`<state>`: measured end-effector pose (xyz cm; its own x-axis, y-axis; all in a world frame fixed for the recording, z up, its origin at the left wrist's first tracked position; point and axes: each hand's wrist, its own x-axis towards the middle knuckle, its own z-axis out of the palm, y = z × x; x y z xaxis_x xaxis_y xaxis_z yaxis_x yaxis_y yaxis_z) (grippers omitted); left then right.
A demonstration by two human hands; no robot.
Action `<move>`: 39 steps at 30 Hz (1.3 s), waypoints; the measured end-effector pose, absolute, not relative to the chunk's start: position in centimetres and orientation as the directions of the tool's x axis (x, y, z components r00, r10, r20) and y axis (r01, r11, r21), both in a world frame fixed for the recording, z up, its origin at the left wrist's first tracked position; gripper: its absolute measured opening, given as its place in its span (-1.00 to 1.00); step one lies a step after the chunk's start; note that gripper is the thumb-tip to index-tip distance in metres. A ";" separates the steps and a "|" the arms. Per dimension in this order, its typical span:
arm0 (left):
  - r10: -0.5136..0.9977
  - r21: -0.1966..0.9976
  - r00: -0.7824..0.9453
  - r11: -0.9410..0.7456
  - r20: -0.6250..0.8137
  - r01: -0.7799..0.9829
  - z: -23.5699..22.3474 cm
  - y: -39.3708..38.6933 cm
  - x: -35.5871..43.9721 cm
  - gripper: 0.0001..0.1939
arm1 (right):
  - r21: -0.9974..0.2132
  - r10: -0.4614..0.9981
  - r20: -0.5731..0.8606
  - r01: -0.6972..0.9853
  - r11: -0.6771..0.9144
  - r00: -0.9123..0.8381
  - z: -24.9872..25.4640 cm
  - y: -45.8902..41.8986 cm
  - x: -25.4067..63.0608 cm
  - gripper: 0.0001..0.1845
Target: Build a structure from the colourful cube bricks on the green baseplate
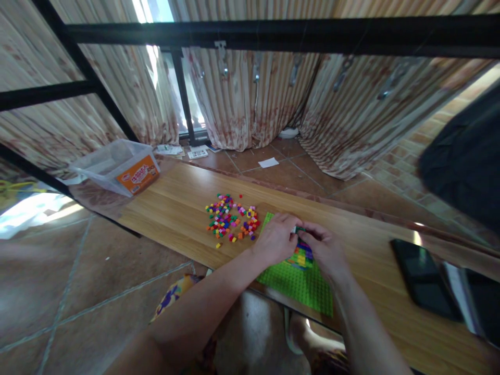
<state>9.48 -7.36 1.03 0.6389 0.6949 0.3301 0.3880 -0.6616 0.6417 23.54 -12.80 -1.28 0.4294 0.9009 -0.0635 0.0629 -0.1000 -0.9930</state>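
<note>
We see the left hand (pixel 277 237) and the right hand (pixel 322 247) meeting over the green baseplate (pixel 300 291), which lies on the table (pixel 175 208) in front of the person. Between the hands and the person, a cluster of coloured bricks (pixel 302 256) sits on the plate, with yellow, orange and purple among its colours. Both hands have their fingers bent inward, the fingertips close together at the far side of the cluster, around a dark green piece (pixel 300 229); we cannot tell whether either hand truly grips it or only presses on it. The loose bricks (pixel 224 223) lie scattered on the table to the left of the plate, and a clear plastic box (pixel 105 179) stands farther off, beyond them.

We judge the step in hand to be fitting or adjusting a small piece at the cluster's far edge. As we read it, the next move calls for lining the piece up with the studs and pressing evenly, one hand steadying the neighbouring bricks so that they do not work loose
</note>
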 end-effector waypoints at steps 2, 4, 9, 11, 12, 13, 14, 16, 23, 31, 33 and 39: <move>0.690 0.641 0.642 -0.666 0.334 0.381 1.0 -7.3 9.4 -0.74 | -0.995 0.908 -0.061 0.051 -0.090 0.416 -1.3 -12.9 23.5 -0.59; 0.670 0.636 0.654 -0.684 0.352 0.357 1.0 -7.3 9.3 -0.73 | -0.997 0.901 -0.047 0.031 -0.067 0.431 -1.3 -13.1 23.5 -0.57; 0.669 0.625 0.629 -0.698 0.395 0.350 1.4 -6.5 8.0 -0.65 | -0.999 0.830 -0.029 -0.004 -0.032 0.557 -1.1 -13.3 24.0 -0.58; 0.730 0.622 0.559 -0.658 0.393 0.423 1.6 -5.4 7.0 -0.62 | -0.999 0.811 -0.017 0.017 -0.034 0.584 -0.9 -13.3 24.2 -0.60; 0.766 0.618 0.514 -0.628 0.386 0.473 1.7 -4.6 6.3 -0.61 | -0.999 0.805 -0.013 0.028 -0.037 0.594 -0.8 -13.4 24.3 -0.61; 0.804 0.612 0.462 -0.589 0.374 0.528 1.7 -3.8 5.5 -0.60 | -0.998 0.802 -0.011 0.037 -0.042 0.597 -0.8 -13.4 24.4 -0.62; 0.839 0.600 0.411 -0.543 0.356 0.588 1.8 -2.9 4.6 -0.61 | -0.998 0.801 -0.012 0.041 -0.046 0.598 -0.7 -13.5 24.5 -0.62; 0.902 0.571 0.325 -0.431 0.284 0.699 1.8 -1.2 2.6 -0.62 | -0.998 0.799 -0.022 0.035 -0.054 0.601 -0.7 -13.6 24.5 -0.63; 0.971 0.419 0.237 -0.218 0.007 0.881 1.7 0.4 -1.9 -0.76 | -0.993 0.804 -0.051 0.059 -0.106 0.593 -0.6 -13.8 24.3 -0.63; 0.945 0.307 0.319 -0.285 -0.068 0.908 2.0 -1.0 -0.9 -0.73 | -0.991 0.827 -0.031 0.093 -0.101 0.562 -1.3 -13.5 24.5 -0.63; 0.943 0.285 0.326 -0.295 -0.065 0.912 1.9 -1.1 -0.9 -0.70 | -0.990 0.818 -0.052 0.077 -0.117 0.572 -1.3 -13.5 24.4 -0.64; 0.934 0.217 0.352 -0.331 -0.062 0.918 1.9 -1.2 -0.4 -0.67 | -0.988 0.804 -0.109 0.029 -0.155 0.585 -0.9 -13.4 24.3 -0.63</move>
<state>-0.42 -1.16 1.92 0.3517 0.9341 -0.0618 0.9182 -0.3313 0.2173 24.28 -13.45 -0.91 0.5846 0.8039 -0.1091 0.0286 -0.1548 -0.9875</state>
